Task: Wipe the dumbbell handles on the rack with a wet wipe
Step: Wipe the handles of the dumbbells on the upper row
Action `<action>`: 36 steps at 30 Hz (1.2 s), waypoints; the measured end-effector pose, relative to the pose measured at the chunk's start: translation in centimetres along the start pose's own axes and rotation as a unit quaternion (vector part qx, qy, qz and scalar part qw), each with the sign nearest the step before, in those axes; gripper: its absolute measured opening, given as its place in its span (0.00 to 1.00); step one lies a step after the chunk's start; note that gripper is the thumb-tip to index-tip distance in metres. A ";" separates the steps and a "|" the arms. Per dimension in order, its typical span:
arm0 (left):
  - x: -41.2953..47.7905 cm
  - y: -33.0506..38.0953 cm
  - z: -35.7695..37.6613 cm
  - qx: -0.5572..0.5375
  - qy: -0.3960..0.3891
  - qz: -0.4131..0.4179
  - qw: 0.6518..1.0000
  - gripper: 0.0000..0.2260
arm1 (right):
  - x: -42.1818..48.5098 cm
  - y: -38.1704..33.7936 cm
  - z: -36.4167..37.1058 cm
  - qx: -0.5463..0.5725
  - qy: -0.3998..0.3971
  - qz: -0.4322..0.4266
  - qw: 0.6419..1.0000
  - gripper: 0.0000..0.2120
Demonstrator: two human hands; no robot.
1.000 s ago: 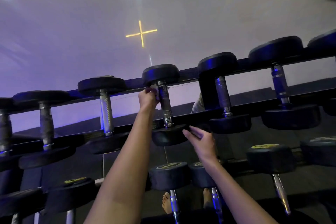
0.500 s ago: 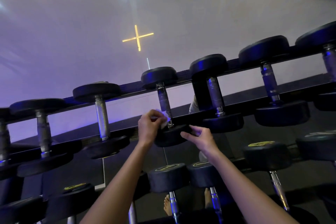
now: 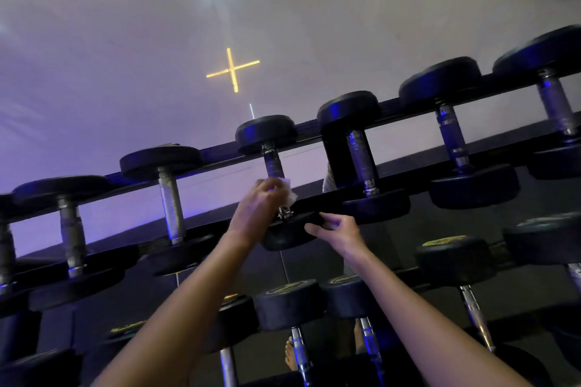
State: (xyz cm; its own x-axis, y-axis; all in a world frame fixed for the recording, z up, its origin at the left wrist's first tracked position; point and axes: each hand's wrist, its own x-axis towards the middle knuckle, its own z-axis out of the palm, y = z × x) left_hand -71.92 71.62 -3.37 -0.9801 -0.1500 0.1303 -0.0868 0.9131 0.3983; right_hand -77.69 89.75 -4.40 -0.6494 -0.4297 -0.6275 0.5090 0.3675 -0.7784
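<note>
I see my left hand (image 3: 256, 210) gripping the white wet wipe (image 3: 287, 190), bunched around the lower end of a dumbbell handle (image 3: 274, 166) on the top tier of the rack (image 3: 217, 151) (mid-row, under purple light). My right hand (image 3: 338, 229) curls its fingers on that dumbbell's near head (image 3: 287, 237).

A crumpled white wet wipe (image 3: 287, 190) is bunched around the lower part of a metal handle (image 3: 274, 165). Its black round-headed dumbbell (image 3: 267, 133) lies across the rack's (image 3: 314, 199) two upper rails, mid-row.
</note>
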 end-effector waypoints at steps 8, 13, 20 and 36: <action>2.2 -1.8 -1.1 0.100 0.007 0.197 0.975 0.10 | 0.2 0.6 0.0 -0.019 0.022 0.007 1.000 0.24; 2.1 -3.7 -1.7 0.095 -0.113 0.223 0.964 0.10 | 0.5 0.2 -0.6 -0.042 0.005 -0.008 0.999 0.18; 1.6 -3.8 -2.3 0.089 -0.120 0.213 0.966 0.18 | 0.7 0.6 1.2 -0.072 0.001 -0.015 0.997 0.18; 2.7 -5.5 -4.0 0.136 -0.160 0.277 0.938 0.07 | 0.4 0.7 6.0 -0.121 -0.011 0.004 0.993 0.46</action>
State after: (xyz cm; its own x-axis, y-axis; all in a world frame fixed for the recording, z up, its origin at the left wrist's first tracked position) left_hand -73.40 64.65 -1.56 -0.8879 0.4575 -0.0483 0.4516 0.8868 0.0986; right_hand -74.20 84.91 -5.36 -0.6317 -0.4423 -0.6366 0.3626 0.5572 -0.7470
